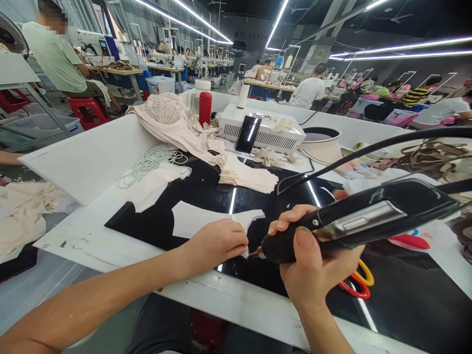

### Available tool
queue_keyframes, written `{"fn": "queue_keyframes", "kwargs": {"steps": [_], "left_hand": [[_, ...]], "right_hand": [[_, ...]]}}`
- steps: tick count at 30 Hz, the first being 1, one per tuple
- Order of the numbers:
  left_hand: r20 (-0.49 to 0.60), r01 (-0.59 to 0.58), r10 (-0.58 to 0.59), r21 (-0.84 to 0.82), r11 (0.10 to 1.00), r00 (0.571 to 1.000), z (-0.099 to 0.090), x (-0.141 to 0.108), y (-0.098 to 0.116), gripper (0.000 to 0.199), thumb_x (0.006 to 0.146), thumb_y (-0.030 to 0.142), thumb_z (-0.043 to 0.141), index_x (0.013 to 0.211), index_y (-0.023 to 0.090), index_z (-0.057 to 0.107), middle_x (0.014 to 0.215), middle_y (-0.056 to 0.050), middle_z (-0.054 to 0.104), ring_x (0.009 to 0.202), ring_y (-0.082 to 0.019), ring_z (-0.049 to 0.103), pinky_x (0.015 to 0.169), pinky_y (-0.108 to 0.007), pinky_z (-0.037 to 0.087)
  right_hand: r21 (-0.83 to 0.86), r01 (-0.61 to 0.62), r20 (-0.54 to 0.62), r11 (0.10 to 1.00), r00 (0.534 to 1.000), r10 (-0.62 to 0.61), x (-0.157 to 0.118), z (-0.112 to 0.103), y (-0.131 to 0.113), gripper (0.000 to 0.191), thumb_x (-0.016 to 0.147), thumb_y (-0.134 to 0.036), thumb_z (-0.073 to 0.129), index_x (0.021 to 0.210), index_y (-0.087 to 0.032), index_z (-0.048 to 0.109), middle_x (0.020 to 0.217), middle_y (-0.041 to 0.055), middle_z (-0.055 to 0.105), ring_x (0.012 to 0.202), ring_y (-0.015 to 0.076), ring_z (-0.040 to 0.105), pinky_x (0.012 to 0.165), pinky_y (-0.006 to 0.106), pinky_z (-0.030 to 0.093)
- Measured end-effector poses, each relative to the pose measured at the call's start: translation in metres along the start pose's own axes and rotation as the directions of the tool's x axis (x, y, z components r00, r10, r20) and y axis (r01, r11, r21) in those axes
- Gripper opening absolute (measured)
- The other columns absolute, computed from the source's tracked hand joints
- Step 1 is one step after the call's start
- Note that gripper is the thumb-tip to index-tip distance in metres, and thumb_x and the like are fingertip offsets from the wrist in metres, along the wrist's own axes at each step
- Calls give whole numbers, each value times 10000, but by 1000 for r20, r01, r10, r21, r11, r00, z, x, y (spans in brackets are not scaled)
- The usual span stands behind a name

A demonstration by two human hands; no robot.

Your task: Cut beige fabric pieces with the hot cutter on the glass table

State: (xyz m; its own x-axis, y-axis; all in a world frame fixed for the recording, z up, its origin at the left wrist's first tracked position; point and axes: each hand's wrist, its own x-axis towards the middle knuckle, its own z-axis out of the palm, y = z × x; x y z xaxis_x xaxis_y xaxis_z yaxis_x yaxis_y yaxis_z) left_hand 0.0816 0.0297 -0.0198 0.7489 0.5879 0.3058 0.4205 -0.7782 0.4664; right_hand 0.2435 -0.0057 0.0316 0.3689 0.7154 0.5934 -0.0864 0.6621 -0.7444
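My right hand [313, 265] is wrapped round a black corded hand tool [361, 214] with a silver lever on its side. Its thin metal tip points left, right beside the fingers of my left hand [221, 241]. Those fingers are pinched together on the near right edge of a white fabric piece [195, 220], which lies flat on the black glossy board [162, 231]. My left fingertips partly hide where the tip meets the cloth. Behind it lies a stack of beige fabric pieces [247, 174]. Another pale fabric piece [158, 182] lies to the left.
Scissors with red and yellow handles [363, 280] lie under my right wrist. At the back stand a phone [248, 134], a white vented box [265, 129], a red bottle [205, 109] and a tape roll [322, 142]. Light green cord [151, 162] and lace garments [165, 110] lie left. A co-worker [55, 54] sits beyond.
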Motion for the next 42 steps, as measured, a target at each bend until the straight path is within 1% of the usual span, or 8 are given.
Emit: {"fn": "queue_keyframes", "kwargs": {"steps": [8, 12, 17, 21, 24, 31, 37, 42], "left_hand": [[-17, -14, 14, 43, 999, 1000, 2, -2, 1, 107, 1018, 182, 640, 915, 162, 665, 998, -38, 694, 943, -192, 646, 872, -297, 476], [-1, -5, 5, 60, 998, 1000, -1, -2, 3, 119, 1026, 168, 618, 916, 158, 662, 981, -36, 686, 925, -188, 639, 858, -288, 473], [14, 5, -6, 74, 997, 1000, -2, -2, 5, 123, 1038, 178, 601, 934, 163, 665, 977, -34, 685, 921, -188, 631, 847, -283, 468], [21, 6, -7, 76, 997, 1000, -2, -3, 5, 127, 1038, 179, 600, 934, 160, 670, 974, -34, 683, 918, -186, 629, 840, -282, 469], [22, 8, -10, 83, 996, 1000, -1, -2, 5, 144, 1047, 185, 584, 938, 157, 673, 977, -37, 685, 921, -188, 630, 839, -287, 471], [26, 7, -10, 91, 996, 1000, -1, -2, 4, 147, 1048, 196, 586, 933, 159, 669, 976, -36, 681, 938, -191, 635, 857, -290, 478], [29, 10, -12, 77, 997, 1000, -1, -2, 5, 133, 1043, 183, 592, 939, 160, 672, 983, -35, 685, 939, -191, 637, 850, -287, 478], [21, -1, -1, 68, 998, 1000, -2, -3, 4, 137, 1044, 174, 585, 938, 152, 668, 984, -39, 684, 927, -187, 637, 844, -283, 479]], "right_hand": [[6, 8, -33, 1000, 999, -8, 4, 0, -1, 567, 858, -221, 767, 1359, -309, 517, 859, -43, 658, 632, 134, 635, 567, 311, 577], [24, 13, -55, 1000, 998, -11, 7, 1, -3, 560, 843, -229, 775, 1338, -314, 527, 846, -52, 665, 619, 132, 628, 568, 311, 577], [3, 1, -35, 1000, 999, -1, 6, 1, 0, 569, 860, -253, 773, 1363, -338, 521, 867, -46, 661, 622, 126, 635, 576, 317, 583], [27, 8, -9, 1000, 1000, -8, 4, 1, 3, 565, 870, -230, 766, 1371, -330, 526, 871, -39, 660, 631, 123, 634, 570, 303, 582], [17, 27, -11, 999, 1000, -27, 3, 2, 3, 558, 875, -242, 764, 1371, -330, 524, 868, -41, 657, 620, 123, 633, 560, 297, 579], [11, 5, -9, 1000, 1000, -5, 4, 2, 3, 601, 871, -286, 788, 1400, -328, 505, 880, -34, 658, 614, 120, 637, 558, 296, 581], [22, 13, 0, 1000, 1000, -13, 2, 1, 5, 580, 892, -203, 757, 1400, -345, 516, 890, -37, 660, 648, 115, 638, 580, 289, 588], [29, -17, -13, 999, 1000, 17, 2, 1, 4, 572, 892, -181, 748, 1390, -342, 518, 874, -37, 664, 680, 124, 635, 596, 296, 590]]}}
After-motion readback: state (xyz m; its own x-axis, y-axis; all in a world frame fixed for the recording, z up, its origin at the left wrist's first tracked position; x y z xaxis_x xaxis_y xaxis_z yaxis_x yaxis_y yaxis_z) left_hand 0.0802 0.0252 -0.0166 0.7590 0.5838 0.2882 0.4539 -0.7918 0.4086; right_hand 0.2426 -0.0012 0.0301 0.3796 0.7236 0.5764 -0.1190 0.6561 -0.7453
